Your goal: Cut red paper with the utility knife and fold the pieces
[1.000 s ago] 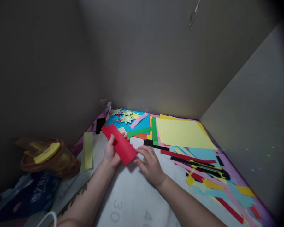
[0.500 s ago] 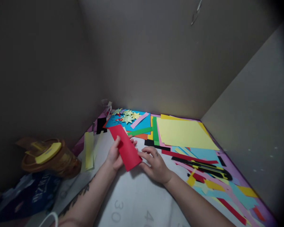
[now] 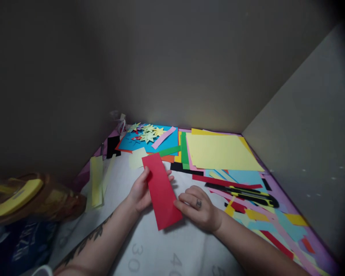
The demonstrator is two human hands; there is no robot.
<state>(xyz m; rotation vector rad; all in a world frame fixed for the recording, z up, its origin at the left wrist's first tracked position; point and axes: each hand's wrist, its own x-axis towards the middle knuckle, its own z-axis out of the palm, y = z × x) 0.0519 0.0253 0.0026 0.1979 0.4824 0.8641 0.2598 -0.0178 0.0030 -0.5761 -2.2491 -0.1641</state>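
A red paper rectangle (image 3: 162,191) is held tilted above the white sheet, its long side running from upper left to lower right. My left hand (image 3: 142,189) grips it at the left edge, thumb on top and fingertips showing past the right edge. At its lower right edge, my right hand (image 3: 197,207) touches the paper with thumb and index finger pinched together, the other fingers curled. Behind the red paper lies a pale yellow square (image 3: 137,157) on the white sheet.
Paper stars (image 3: 148,136) lie on blue paper at the back. Yellow sheets (image 3: 224,151) are stacked back right. A cutter (image 3: 247,195) and coloured scraps cover the right side. Yellow strips (image 3: 97,180), a brown lidded container (image 3: 57,201) and a blue bag (image 3: 23,245) stand left.
The red paper has turned more lengthwise and come nearer, showing more of its surface. My right hand has moved right and down with its fingers more curled. The view has shifted slightly.
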